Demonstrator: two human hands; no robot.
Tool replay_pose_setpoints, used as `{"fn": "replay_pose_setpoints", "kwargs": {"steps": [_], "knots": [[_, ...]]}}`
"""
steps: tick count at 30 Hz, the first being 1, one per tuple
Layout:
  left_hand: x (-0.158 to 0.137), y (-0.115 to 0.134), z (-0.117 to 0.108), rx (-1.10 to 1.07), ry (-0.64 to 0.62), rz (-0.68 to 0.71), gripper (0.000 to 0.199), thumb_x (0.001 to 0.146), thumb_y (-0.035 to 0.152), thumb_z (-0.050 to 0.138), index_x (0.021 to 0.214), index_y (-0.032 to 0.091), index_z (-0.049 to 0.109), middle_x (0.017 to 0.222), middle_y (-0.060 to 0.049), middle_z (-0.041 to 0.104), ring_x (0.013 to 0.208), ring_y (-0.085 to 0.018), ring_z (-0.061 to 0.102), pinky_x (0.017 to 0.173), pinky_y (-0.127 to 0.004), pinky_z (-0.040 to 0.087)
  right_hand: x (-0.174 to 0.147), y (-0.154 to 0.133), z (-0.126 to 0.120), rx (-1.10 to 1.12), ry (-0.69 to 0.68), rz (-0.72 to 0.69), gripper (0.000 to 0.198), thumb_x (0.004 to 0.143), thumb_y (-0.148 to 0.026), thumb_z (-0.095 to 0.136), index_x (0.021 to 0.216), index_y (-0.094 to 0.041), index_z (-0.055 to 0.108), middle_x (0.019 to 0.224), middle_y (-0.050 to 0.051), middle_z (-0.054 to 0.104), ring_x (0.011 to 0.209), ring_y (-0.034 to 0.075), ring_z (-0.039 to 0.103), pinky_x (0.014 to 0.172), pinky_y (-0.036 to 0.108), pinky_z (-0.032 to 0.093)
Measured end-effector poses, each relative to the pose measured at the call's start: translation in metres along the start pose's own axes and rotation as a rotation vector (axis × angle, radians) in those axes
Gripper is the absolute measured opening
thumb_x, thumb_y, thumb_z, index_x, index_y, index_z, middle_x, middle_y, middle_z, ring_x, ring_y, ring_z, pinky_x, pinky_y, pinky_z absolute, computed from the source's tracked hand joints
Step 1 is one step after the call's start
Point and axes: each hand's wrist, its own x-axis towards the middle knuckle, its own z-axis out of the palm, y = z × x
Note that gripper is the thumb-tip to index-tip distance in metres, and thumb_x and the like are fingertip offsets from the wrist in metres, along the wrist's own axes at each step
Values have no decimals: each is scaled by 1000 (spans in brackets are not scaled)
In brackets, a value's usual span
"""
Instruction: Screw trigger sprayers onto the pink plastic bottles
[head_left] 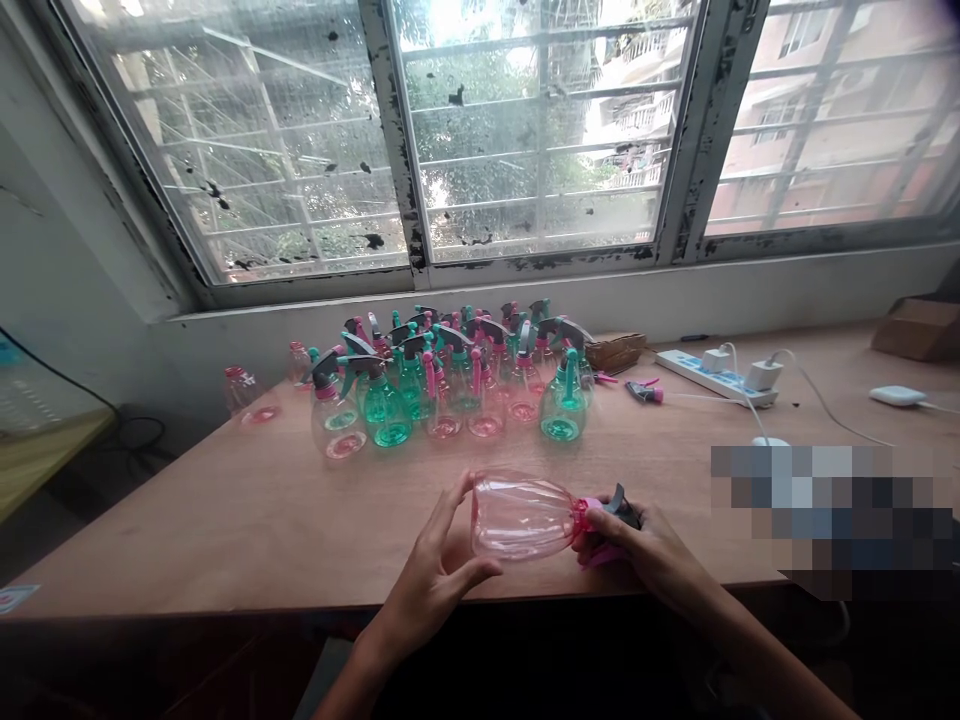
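A clear pink spray bottle lies sideways in the air over the table's front edge, its base to the left. My left hand is curved round the base, thumb below and fingers at the far side. My right hand is closed round the neck and the pink and grey spray head. Parts of the trigger and collar are hidden by those fingers. Farther back stand several upright spray bottles, among them a green one and a pink one, with heads fitted.
Pink bottles without heads stand at the table's left edge. A loose spray head lies right of the group, near crumpled brown cardboard. A power strip with plugs and cables sits at right, and a cardboard box beyond.
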Motion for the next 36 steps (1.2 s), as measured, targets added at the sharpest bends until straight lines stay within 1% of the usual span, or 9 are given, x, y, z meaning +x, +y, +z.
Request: {"fn": "replay_pose_setpoints", "kwargs": {"steps": [8,11,13,18,21,24,27,31,36], "knots": [[-2,1,1,-5,-32,108,79,93,33,69,157,45,24,170,-2,21,157,-30,19,127,-50,23,-1,-4,4,-21,32,17,47,88,-58,72,78,-11,75,74,10,76,65,19,72,65,27,61],[-2,1,1,-39,-39,47,93,85,39,78,158,43,21,168,-6,28,152,-33,32,124,-51,31,-3,-6,5,-40,24,21,46,88,-57,72,78,-12,75,75,10,76,66,19,73,67,28,61],[-1,2,2,-35,-29,12,93,86,41,77,159,43,19,166,-6,33,150,-33,36,123,-51,33,-3,-7,6,-49,24,23,46,88,-57,73,78,-12,75,75,10,76,67,19,73,67,27,61],[-1,1,4,43,-15,45,75,97,36,63,158,45,21,169,0,27,156,-28,23,127,-49,21,-1,-5,5,-39,72,35,50,87,-61,72,74,-13,72,69,8,75,61,18,72,62,26,60],[-2,-1,5,-10,-25,5,88,89,40,73,159,43,20,168,-2,29,155,-31,25,127,-51,22,-1,-4,5,-41,78,24,51,86,-62,71,72,-13,72,68,8,74,61,19,71,62,26,59],[-2,1,4,-203,-69,-66,102,85,44,77,162,36,10,166,-9,34,149,-35,37,123,-52,32,-2,-4,6,-73,40,12,50,86,-61,72,74,-13,73,71,8,75,64,20,72,65,28,59],[1,5,3,-302,-140,-112,98,87,42,75,162,36,12,163,-11,38,140,-34,52,114,-51,46,-3,-5,5,-120,24,17,53,86,-63,70,69,-14,71,69,9,75,65,21,72,67,29,59],[2,7,2,-51,-76,-18,91,78,34,85,154,35,35,159,-9,43,146,-33,43,121,-49,38,-2,-8,3,-201,14,36,62,85,-71,65,55,-17,63,51,7,67,63,24,73,64,31,56],[-1,6,6,120,-3,148,84,85,28,78,154,36,30,155,-9,47,145,-30,43,121,-46,38,2,-7,0,-117,-38,72,62,86,-68,66,51,-18,59,42,1,56,57,22,71,60,29,54]]}}
